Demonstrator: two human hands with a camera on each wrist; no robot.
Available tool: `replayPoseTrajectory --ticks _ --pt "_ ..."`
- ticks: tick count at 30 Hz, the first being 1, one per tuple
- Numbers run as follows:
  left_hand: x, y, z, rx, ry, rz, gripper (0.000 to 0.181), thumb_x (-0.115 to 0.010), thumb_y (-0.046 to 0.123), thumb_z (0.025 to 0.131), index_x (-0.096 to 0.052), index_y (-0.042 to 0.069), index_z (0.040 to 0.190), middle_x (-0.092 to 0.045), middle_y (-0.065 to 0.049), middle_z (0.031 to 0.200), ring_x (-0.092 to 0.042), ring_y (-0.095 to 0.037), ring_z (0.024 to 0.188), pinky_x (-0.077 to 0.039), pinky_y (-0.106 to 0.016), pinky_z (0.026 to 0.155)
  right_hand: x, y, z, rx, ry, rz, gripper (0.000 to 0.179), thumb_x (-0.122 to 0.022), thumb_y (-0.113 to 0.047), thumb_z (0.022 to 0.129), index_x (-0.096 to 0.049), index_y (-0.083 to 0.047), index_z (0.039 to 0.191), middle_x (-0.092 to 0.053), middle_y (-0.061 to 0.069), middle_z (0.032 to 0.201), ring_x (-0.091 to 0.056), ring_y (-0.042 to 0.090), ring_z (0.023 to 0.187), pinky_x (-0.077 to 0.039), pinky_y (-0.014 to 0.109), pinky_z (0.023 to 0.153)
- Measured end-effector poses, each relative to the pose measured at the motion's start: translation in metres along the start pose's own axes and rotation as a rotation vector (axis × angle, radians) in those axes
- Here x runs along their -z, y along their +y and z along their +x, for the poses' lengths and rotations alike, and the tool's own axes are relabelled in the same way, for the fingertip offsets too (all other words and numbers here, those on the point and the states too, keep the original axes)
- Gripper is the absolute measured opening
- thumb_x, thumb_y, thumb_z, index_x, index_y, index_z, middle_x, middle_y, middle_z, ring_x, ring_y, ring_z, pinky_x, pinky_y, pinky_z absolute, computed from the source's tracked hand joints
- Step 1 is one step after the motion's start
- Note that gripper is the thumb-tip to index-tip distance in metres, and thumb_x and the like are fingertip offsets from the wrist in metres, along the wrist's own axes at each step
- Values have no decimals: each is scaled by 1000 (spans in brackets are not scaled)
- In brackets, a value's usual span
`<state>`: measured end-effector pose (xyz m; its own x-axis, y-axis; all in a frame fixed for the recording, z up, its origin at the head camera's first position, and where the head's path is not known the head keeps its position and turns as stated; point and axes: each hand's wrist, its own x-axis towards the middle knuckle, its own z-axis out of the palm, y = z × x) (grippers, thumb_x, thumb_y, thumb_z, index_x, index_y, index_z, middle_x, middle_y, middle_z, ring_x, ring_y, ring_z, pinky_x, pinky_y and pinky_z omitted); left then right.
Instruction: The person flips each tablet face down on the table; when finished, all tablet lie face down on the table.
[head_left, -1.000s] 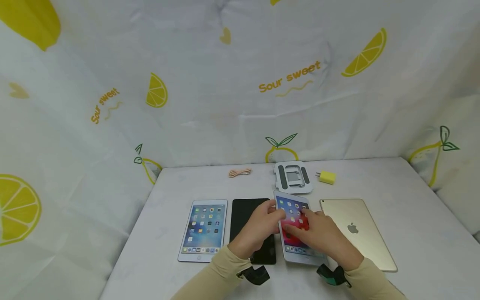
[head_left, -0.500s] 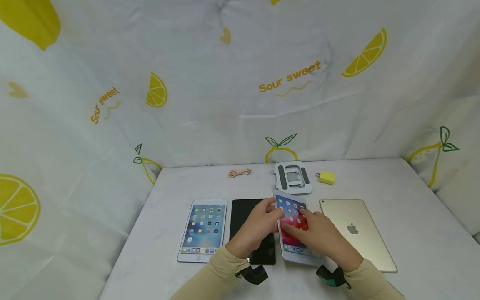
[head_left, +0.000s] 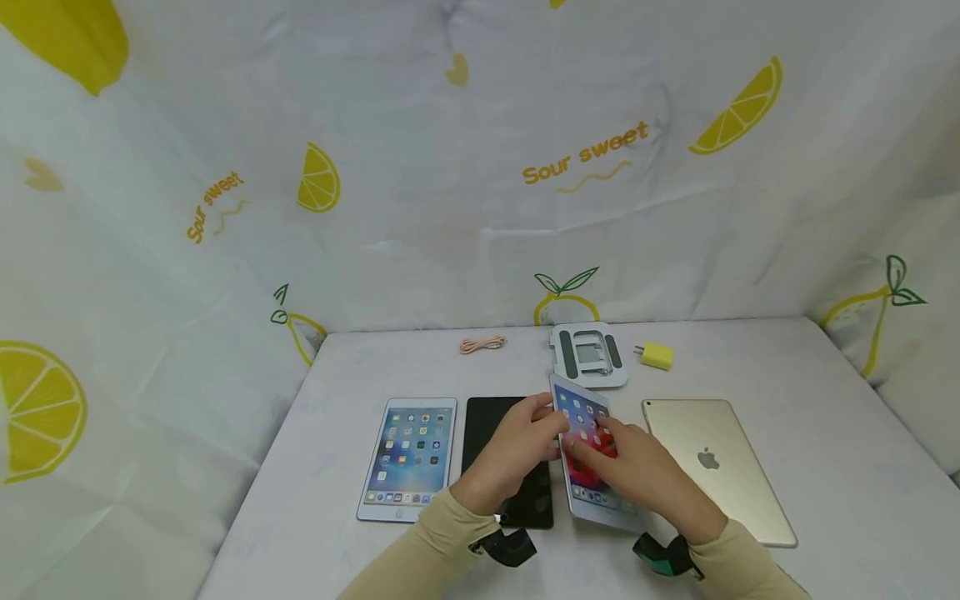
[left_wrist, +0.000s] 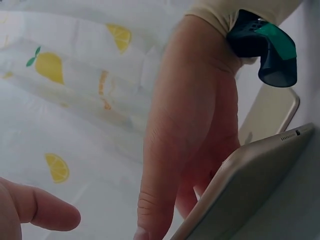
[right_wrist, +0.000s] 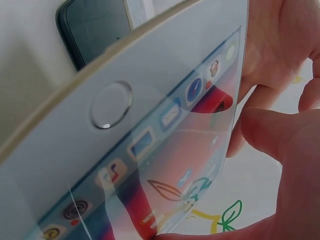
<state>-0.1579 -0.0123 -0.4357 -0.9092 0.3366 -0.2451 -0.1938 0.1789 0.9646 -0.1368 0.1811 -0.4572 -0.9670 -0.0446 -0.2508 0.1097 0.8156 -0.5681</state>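
Thumb and forefinger of the right hand (head_left: 656, 475) spread over the tilted tablet (head_left: 585, 483), while the left hand (head_left: 510, 454) pinches its left edge, seemingly steadying the slant. It sits between the black tablet (head_left: 536, 500) and gold tablet (head_left: 716, 467).

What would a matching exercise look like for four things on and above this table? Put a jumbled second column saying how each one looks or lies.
Column one
1. tablet with the red picture
2. gold tablet
3. plug adapter
4. cable

Column two
A. yellow, prongs showing
B. tilted, with the left hand and right hand at it
C. pinkish, bundled up
D. lying flat, logo side up

Right pairs: 1-B, 2-D, 3-A, 4-C
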Motion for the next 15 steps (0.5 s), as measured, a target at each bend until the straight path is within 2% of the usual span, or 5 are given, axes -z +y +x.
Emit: replayPoseTrajectory --ticks 4,15 --pt "1 3 -1 -6 -4 -8 65 -61 28 102 -47 3 160 -60 -17 152 -68 -24 121 -62 -49 103 1 0 -1 12 -12 34 104 -56 -78 96 -48 6 156 -63 32 143 -68 47 123 -64 63 90" --pt "2 7 -4 -24 -18 -26 64 -59 25 102 -46 2 161 -60 -18 152 -68 -23 121 -62 -50 104 1 2 1 4 -43 137 101 -60 -75 97 -46 5 157 -71 22 134 -72 30 110 -66 55 88"
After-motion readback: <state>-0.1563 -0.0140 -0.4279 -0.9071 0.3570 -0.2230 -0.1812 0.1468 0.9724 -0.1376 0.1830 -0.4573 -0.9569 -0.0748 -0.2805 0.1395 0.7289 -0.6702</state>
